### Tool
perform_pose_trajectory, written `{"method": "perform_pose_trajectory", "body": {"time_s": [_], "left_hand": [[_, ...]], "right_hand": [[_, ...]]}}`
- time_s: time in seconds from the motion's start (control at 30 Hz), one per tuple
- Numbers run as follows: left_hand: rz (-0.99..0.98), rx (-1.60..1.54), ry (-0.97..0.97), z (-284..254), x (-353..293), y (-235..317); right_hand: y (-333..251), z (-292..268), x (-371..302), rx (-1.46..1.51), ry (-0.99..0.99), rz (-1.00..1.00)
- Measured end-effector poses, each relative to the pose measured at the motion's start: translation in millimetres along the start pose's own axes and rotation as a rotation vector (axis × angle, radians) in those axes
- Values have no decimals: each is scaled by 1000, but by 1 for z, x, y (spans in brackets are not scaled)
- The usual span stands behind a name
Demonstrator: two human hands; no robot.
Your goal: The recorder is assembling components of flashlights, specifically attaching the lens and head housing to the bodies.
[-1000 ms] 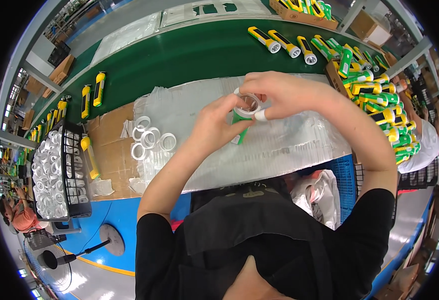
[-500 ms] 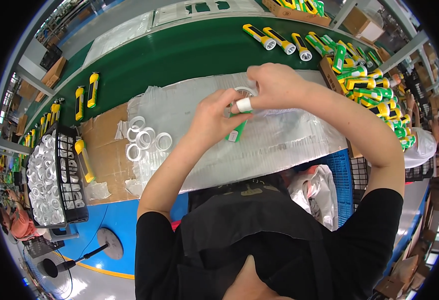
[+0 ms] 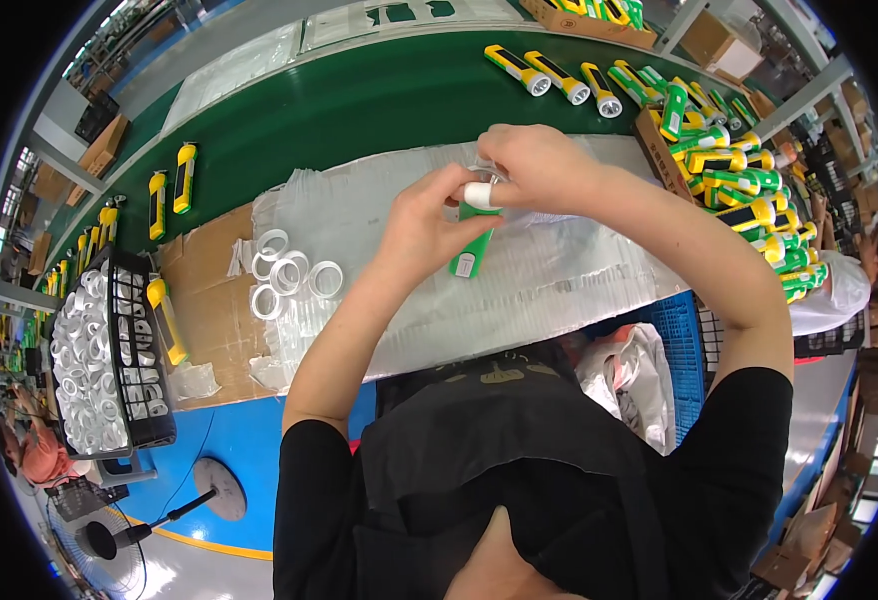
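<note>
A green flashlight (image 3: pixel 466 262) is held over the middle of the work surface, its lower end pointing toward me. My left hand (image 3: pixel 427 222) is closed round its body. Across its far, head end curl the fingers of my right hand (image 3: pixel 541 168), one of them wrapped in white. Part of a clear or white round rim shows between the hands; the fingers hide the rest. Left of my hands lie several loose white rings (image 3: pixel 287 272) on the plastic-covered cardboard (image 3: pixel 389 330).
A black crate (image 3: pixel 144 350) full of white rings stands at the left. Yellow flashlights (image 3: pixel 186 178) stand on the green bench (image 3: pixel 359 100). At the right, a cardboard box (image 3: pixel 664 155) is heaped with green and yellow flashlights. A blue crate (image 3: pixel 681 350) sits below the bench edge.
Both hands remain on the flashlight. My right hand has shifted slightly left, with its fingers curled more over the head end, and the flashlight's lower end has moved slightly left.
</note>
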State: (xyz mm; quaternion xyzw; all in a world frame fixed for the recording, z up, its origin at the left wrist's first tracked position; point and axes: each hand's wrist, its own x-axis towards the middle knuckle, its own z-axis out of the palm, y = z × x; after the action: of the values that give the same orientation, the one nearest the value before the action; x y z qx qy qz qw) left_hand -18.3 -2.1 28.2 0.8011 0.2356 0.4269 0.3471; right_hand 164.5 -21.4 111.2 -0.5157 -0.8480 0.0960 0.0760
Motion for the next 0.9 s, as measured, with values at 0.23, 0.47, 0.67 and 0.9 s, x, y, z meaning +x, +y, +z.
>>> {"method": "perform_pose_trajectory", "body": {"time_s": [0.23,0.47,0.67,0.9], "left_hand": [[67,-4,14,2,1,-2],[20,-93,-104,-8,-7,-23],[-572,-690,-859,-35,-18,15],[-430,334,-304,-59,18,-73]], "right_hand": [[9,-3,-6,141,-5,-82],[12,4,-32,433,203,-33],[-5,14,-40,344,244,-242],[30,90,80,302,499,202]]}}
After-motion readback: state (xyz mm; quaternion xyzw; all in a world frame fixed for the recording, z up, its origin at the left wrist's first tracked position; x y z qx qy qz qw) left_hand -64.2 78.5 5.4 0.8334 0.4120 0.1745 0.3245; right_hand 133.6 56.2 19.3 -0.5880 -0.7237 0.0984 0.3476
